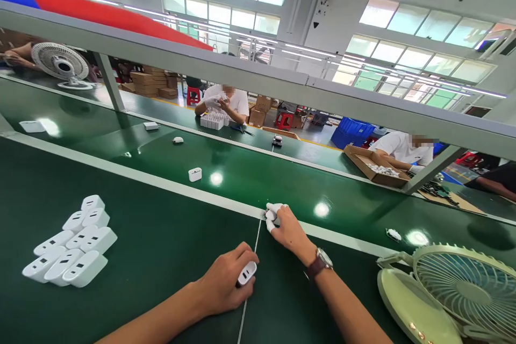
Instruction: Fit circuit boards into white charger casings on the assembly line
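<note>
My left hand (229, 279) is closed round a white charger casing (247, 274), whose end with two dark slots faces up. It rests low over the green tabletop, beside a thin pale line. My right hand (284, 224), with white finger cots on its fingertips and a watch on the wrist, reaches to the pale strip at the belt's edge. Its fingers are pinched together on something small, mostly hidden by them. To the left, several similar white casings (80, 236) lie grouped on the tabletop, their slotted ends showing.
A green fan (463, 290) stands at the right. Across the green belt lie a white casing (195, 174) and small white-topped parts (393, 235). A grey rail (258, 72) crosses overhead on posts. Co-workers (226, 105) sit opposite, near a carton of white parts (377, 167).
</note>
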`<state>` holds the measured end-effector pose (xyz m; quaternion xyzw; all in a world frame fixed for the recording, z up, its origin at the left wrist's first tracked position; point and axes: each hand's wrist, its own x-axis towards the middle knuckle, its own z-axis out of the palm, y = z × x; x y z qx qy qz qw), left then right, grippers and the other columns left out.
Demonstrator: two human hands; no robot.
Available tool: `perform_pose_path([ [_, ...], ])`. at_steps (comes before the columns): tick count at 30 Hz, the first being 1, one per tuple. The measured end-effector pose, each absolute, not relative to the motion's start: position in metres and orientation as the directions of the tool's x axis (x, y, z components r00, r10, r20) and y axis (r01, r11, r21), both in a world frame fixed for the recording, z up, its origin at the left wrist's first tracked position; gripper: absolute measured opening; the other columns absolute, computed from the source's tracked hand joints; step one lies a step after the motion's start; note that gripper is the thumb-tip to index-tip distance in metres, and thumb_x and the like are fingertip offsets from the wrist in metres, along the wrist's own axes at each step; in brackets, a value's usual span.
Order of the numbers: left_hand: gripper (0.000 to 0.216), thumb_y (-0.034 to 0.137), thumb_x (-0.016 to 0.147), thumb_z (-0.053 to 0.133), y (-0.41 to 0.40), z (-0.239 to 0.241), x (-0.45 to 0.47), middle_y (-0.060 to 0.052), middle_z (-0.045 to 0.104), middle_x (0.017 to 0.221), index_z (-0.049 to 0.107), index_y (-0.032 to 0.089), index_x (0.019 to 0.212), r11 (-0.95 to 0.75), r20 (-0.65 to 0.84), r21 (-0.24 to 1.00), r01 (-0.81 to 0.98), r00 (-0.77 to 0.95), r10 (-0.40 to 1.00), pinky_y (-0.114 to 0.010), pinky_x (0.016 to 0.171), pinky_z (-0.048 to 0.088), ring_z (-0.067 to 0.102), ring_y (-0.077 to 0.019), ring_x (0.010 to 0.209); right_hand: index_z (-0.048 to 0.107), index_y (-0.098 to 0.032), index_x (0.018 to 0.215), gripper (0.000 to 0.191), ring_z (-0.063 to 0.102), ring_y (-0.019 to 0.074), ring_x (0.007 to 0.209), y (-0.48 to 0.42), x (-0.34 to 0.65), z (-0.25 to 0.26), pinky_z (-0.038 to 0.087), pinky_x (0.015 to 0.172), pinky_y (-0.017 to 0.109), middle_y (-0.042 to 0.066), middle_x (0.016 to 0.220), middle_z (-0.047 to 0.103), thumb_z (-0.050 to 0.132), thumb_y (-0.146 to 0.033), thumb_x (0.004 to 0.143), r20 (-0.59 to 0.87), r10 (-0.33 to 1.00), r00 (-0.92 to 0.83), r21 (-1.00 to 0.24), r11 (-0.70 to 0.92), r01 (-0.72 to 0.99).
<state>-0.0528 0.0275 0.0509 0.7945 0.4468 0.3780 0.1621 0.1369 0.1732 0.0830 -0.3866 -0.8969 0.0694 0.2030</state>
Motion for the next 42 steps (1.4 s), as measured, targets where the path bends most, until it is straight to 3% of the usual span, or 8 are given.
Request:
perform_pose_path([
  [6,0.035,0.016,0.087,0.059,0.031,0.051,-0.057,-0.007,0.068,0.11,0.061,0.025,0.12,-0.457,0.356,0.66,0.597,0.287,0.889,-0.031,0.077,0.053,0.068,-0.0217,0.087,0.045,-0.023,0.149,0.061,0.06,0.0252,0.116,0.079,0.187,0.081,0.054,0.102,0.045,0.012,0.128,0.063,0.052,-0.004,0.091,0.328,0.554,-0.765,-0.423,0.81,0.405],
  [12,0.042,0.033,0.085,0.076,0.025,0.054,-0.046,-0.006,0.071,0.113,0.064,0.028,0.124,-0.444,0.323,0.684,0.578,0.306,0.896,-0.032,0.077,0.055,0.07,-0.0237,0.088,0.043,-0.022,0.15,0.07,0.06,0.0324,0.119,0.056,0.213,0.07,0.056,0.099,0.052,0.016,0.133,0.06,0.078,-0.022,0.089,0.333,0.592,-0.734,-0.343,0.801,0.49],
  [17,0.064,0.031,0.079,0.083,0.022,0.061,-0.049,-0.01,0.065,0.13,0.056,0.027,0.136,-0.465,0.289,0.71,0.528,0.384,0.877,-0.038,0.093,0.057,0.069,-0.0274,0.108,0.047,-0.022,0.145,0.058,0.064,0.0286,0.097,0.051,0.211,0.063,0.06,0.085,0.048,0.011,0.111,0.066,0.071,-0.018,0.093,0.43,0.622,-0.655,-0.331,0.783,0.527],
  [22,0.061,0.02,0.082,0.077,0.023,0.063,-0.053,-0.009,0.063,0.129,0.051,0.025,0.136,-0.471,0.261,0.72,0.51,0.43,0.864,-0.038,0.094,0.058,0.068,-0.0239,0.106,0.045,-0.02,0.146,0.058,0.061,0.0315,0.111,0.046,0.213,0.063,0.059,0.091,0.051,0.014,0.123,0.064,0.065,-0.011,0.092,0.488,0.592,-0.641,-0.351,0.806,0.478],
  [26,0.051,0.024,0.081,0.081,0.027,0.061,-0.051,-0.006,0.067,0.115,0.055,0.025,0.126,-0.532,0.337,0.651,0.541,0.422,0.842,-0.038,0.089,0.059,0.067,-0.0231,0.1,0.052,-0.02,0.138,0.046,0.062,0.0311,0.104,0.047,0.212,0.057,0.06,0.085,0.05,0.012,0.112,0.067,0.062,-0.009,0.094,0.533,0.572,-0.624,-0.33,0.819,0.469],
  [29,0.054,0.027,0.084,0.082,0.028,0.057,-0.05,-0.008,0.066,0.117,0.054,0.025,0.13,-0.6,0.414,0.585,0.546,0.435,0.799,-0.039,0.092,0.059,0.066,-0.0242,0.106,0.053,-0.016,0.136,0.043,0.062,0.0294,0.098,0.047,0.208,0.057,0.061,0.081,0.048,0.011,0.104,0.067,0.059,-0.008,0.095,0.608,0.556,-0.567,-0.346,0.828,0.441],
  [36,0.072,0.026,0.095,0.072,0.026,0.053,-0.047,-0.011,0.067,0.123,0.033,0.025,0.156,-0.706,0.517,0.501,0.501,0.481,0.708,-0.043,0.098,0.059,0.064,-0.0258,0.112,0.05,-0.015,0.144,0.055,0.06,0.0272,0.106,0.037,0.199,0.072,0.059,0.086,0.046,0.014,0.114,0.063,0.063,-0.003,0.091,0.757,0.464,-0.459,-0.354,0.883,0.308],
  [42,0.074,0.032,0.097,0.07,0.025,0.052,-0.045,-0.011,0.069,0.121,0.028,0.025,0.159,-0.718,0.552,0.502,0.483,0.46,0.696,-0.043,0.098,0.061,0.065,-0.0255,0.113,0.042,-0.009,0.151,0.062,0.059,0.0299,0.104,0.031,0.196,0.069,0.06,0.084,0.048,0.016,0.112,0.064,0.063,-0.006,0.093,0.724,0.47,-0.505,-0.286,0.871,0.4],
])
